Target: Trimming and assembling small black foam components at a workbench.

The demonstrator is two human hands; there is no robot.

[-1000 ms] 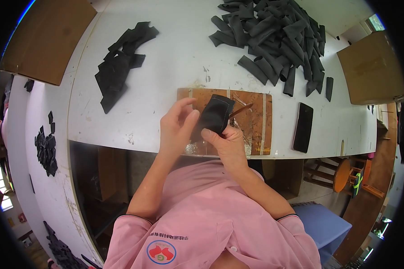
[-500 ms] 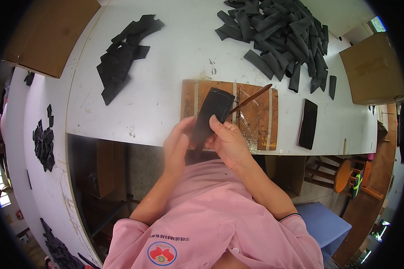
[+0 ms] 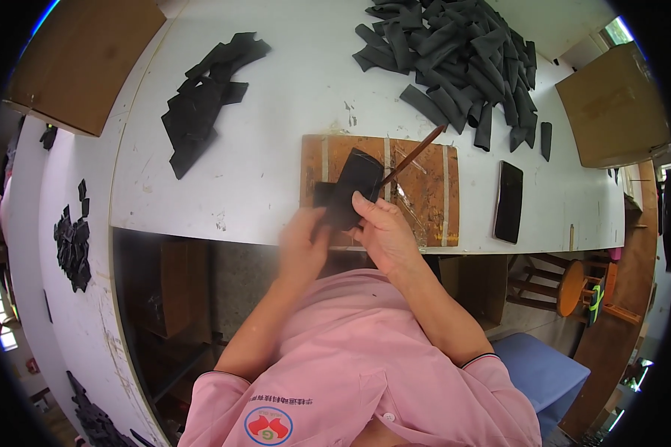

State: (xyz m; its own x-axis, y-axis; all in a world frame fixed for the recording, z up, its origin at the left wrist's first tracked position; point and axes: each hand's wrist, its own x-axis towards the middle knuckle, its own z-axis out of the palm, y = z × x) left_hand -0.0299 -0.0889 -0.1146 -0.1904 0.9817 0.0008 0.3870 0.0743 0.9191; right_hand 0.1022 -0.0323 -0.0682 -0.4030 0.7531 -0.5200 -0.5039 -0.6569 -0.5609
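My right hand grips a black fabric piece, its thumb pressed on the front face. The piece is tilted above a brown board with pale strips across it. On its left side a short black flap sticks out. My left hand is at the lower end of that flap, its fingers smeared by motion, so their hold cannot be made out. A slim reddish-brown stick slants up to the right from behind the fabric; its lower end is hidden.
A large heap of black fabric tubes lies at the far right, flatter black pieces at the far left. A dark phone rests right of the board. Cardboard boxes stand at both sides; a wooden stool is below right.
My left hand has dropped away from the fabric's side and blurred. A flap now shows on the piece's left. The stick's tip has shifted slightly up; my right hand keeps its grip.
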